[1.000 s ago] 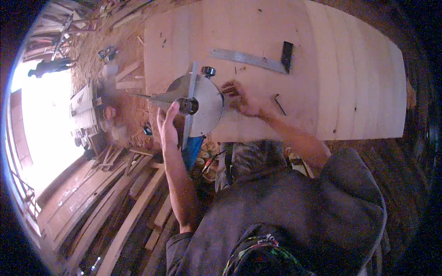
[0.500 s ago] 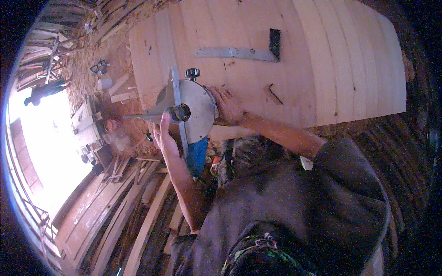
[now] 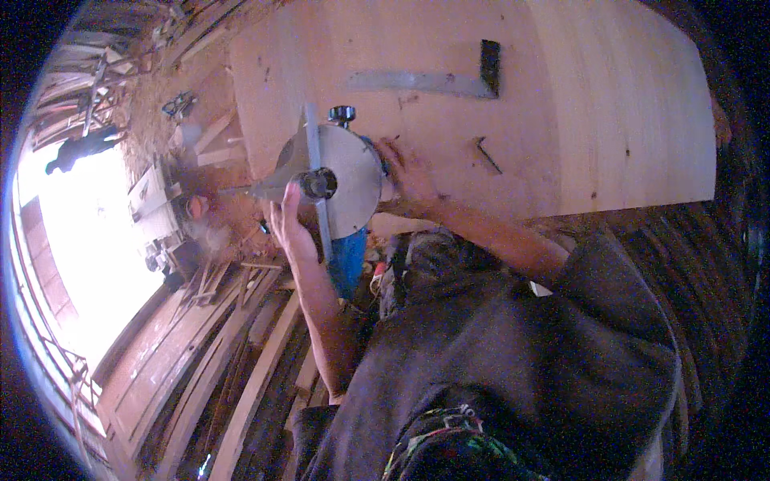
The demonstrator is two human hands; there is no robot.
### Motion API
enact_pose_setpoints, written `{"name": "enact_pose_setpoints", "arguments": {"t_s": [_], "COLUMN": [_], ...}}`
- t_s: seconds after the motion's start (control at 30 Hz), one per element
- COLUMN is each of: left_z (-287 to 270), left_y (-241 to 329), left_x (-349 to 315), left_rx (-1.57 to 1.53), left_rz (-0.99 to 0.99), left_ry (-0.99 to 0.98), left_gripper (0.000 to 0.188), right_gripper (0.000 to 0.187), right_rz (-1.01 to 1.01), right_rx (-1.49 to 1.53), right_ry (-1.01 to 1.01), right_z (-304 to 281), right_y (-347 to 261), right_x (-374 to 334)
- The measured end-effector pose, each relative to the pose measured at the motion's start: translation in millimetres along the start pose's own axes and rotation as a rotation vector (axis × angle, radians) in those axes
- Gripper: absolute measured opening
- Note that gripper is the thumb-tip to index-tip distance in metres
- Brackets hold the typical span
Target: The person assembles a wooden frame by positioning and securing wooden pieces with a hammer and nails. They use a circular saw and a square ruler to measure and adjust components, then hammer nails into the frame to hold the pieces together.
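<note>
A circular saw (image 3: 354,180), with a round grey metal guard, a flat base plate seen edge-on, a black knob and a blue body, is turned on its side at the near left edge of a wide pale wooden board. My left hand (image 3: 293,226) grips its left side, thumb raised beside the dark round fitting. My right hand (image 3: 411,178) is closed against the saw's right rim; its fingers are slightly blurred and their tips partly hidden. A try square (image 3: 425,82) with a dark stock and a thin dark nail-like piece (image 3: 488,155) lie on the board (image 3: 634,104).
Long planks (image 3: 257,385) lie stacked at the lower left. Offcuts (image 3: 218,144) and shavings cover the ground left of the board. Timber strips (image 3: 682,264) fill the right side. A bright opening (image 3: 84,248) shows at far left.
The view has shifted slightly, so the board and the try square appear higher and farther right. Both hands stay at the saw; the right fingers have shifted a little along its rim.
</note>
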State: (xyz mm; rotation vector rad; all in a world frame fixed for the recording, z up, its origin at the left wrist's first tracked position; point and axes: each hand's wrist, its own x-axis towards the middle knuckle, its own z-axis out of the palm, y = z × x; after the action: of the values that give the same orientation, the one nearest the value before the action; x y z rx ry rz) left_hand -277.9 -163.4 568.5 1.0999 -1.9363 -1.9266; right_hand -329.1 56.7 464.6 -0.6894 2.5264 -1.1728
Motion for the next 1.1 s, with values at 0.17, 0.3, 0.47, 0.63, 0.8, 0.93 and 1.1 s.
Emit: {"name": "enact_pose_setpoints", "arguments": {"t_s": [0.17, 0.3, 0.47, 0.63, 0.8, 0.93, 1.1], "left_z": [0, 36, 54, 63, 63, 56, 10], "left_y": [-8, 18, 24, 22, 16, -8, -97], "left_x": [-2, -26, -45, -53, -75, -76, -52], "left_rx": [-0.05, -0.061, -0.178, -0.312, -0.497, -0.472, -0.511], "left_rz": [-0.004, 0.051, 0.117, 0.102, 0.068, 0.168, 0.341], "left_ry": [0.068, 0.135, 0.226, 0.27, 0.213, 0.154, -0.096], "left_gripper": [0.048, 0.05, 0.052, 0.058, 0.061, 0.061, 0.038], "right_gripper": [0.077, 0.052, 0.05, 0.042, 0.032, 0.026, 0.015], "right_rz": [0.083, -0.177, -0.109, 0.049, 0.196, 0.33, 0.268], "right_rx": [0.579, 0.465, 0.429, 0.603, 0.468, 0.392, 0.401], "right_ry": [-0.033, -0.303, -0.403, -0.316, -0.225, -0.193, -0.123], "right_z": [7, -42, -28, -24, -30, -31, -47], "right_y": [1, -69, -94, -104, -99, -102, -93], "right_x": [-55, -63, -86, -99, -112, -113, -113]}}
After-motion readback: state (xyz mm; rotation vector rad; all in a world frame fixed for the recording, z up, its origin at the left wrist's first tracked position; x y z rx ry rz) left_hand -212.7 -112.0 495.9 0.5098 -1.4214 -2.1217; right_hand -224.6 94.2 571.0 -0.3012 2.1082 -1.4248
